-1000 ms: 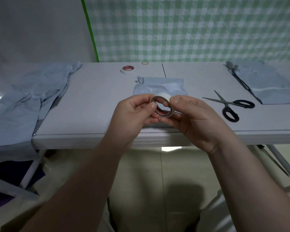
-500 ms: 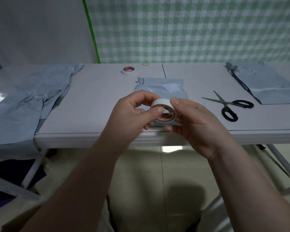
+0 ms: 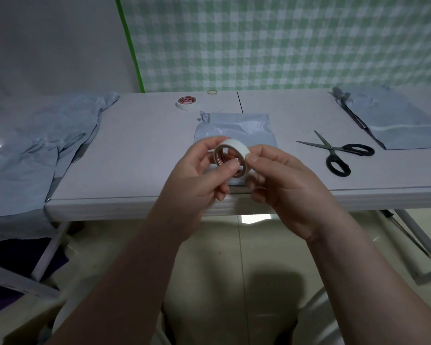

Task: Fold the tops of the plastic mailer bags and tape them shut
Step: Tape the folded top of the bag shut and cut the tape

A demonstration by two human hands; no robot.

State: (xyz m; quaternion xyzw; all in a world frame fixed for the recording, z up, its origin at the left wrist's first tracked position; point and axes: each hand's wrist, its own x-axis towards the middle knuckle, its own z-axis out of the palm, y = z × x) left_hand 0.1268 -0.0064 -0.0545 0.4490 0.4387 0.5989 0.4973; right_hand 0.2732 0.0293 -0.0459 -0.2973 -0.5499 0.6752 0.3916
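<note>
Gripping one tape roll (image 3: 234, 146), left hand (image 3: 194, 180) and right hand (image 3: 284, 185) together; second roll (image 3: 187, 103), single scissors (image 3: 334, 153) beyond.

Glossy crinkled plastic mailer bag (image 3: 234, 127); matt paper-like tape roll (image 3: 233, 149).

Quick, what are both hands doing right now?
Left hand: holding the tape roll.
Right hand: pinching the same tape roll.
</note>
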